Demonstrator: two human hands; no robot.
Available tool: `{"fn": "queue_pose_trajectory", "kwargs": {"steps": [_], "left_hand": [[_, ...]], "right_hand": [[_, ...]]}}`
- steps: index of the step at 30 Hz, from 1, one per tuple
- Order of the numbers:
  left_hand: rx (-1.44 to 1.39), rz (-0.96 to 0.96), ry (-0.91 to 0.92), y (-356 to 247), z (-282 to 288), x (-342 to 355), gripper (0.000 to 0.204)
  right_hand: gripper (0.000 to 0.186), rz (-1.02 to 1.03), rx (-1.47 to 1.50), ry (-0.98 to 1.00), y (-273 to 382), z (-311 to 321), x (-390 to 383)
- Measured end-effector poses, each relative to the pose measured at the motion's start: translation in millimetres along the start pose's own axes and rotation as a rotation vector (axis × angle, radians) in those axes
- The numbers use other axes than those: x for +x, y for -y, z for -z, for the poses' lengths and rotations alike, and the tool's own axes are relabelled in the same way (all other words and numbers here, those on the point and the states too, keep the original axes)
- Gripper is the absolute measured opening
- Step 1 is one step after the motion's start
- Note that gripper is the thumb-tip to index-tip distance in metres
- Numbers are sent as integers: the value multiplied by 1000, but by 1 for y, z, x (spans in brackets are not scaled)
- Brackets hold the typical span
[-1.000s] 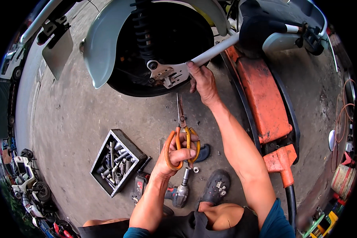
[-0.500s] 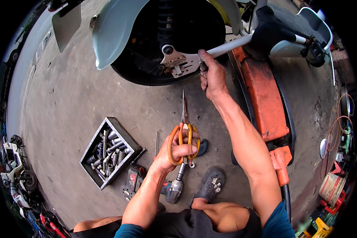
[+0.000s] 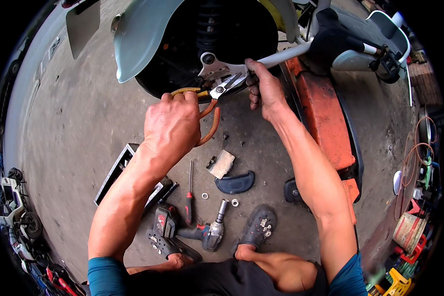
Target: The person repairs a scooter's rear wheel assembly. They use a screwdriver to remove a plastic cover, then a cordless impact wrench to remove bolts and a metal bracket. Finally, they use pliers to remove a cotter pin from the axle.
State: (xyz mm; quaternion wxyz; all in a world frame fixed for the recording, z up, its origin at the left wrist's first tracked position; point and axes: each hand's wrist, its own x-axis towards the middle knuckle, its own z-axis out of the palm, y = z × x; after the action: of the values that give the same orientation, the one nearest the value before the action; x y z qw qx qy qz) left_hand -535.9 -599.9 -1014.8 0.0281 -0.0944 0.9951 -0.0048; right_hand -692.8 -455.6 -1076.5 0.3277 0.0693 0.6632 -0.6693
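My left hand [image 3: 171,121] is closed on a pair of scissors [image 3: 220,91] with yellow and orange wrapped handles. Their blades, slightly apart, point right and lie in front of the pale slotted bracket at the end of the swingarm [image 3: 287,53]. My right hand [image 3: 268,91] grips that swingarm just beside the blade tips, thumb on top and dark-smudged fingers curled underneath. Whether the blades touch the metal or something at my fingers, I cannot tell. Behind them stands the black wheel [image 3: 175,54] with its coil shock absorber [image 3: 210,29], under a pale grey-green fender [image 3: 142,37].
Below my hands lie a red-handled screwdriver [image 3: 189,200], a cordless impact wrench [image 3: 213,235], a nut [image 3: 235,203], a black curved pad [image 3: 235,183] and a light block [image 3: 221,164]. My left forearm partly covers a socket tray [image 3: 114,172]. An orange floor jack [image 3: 325,118] stands to the right.
My left hand has carried the scissors up from above the floor to the bracket, turning them to point right, and their handles have spread. My right hand stays on the swingarm.
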Motion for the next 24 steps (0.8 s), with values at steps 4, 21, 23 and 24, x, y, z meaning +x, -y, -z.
{"fn": "queue_pose_trajectory", "kwargs": {"steps": [4, 21, 23, 24], "left_hand": [[348, -135, -294, 5, -1, 11, 24], [334, -101, -169, 6, 2, 12, 33], [118, -36, -72, 6, 13, 8, 33], [55, -9, -42, 2, 14, 5, 30]], "right_hand": [[54, 16, -26, 11, -2, 1, 2], [73, -14, -127, 84, 1, 22, 9], [73, 3, -83, 85, 5, 20, 8], [72, 10, -45, 73, 2, 21, 1]]}}
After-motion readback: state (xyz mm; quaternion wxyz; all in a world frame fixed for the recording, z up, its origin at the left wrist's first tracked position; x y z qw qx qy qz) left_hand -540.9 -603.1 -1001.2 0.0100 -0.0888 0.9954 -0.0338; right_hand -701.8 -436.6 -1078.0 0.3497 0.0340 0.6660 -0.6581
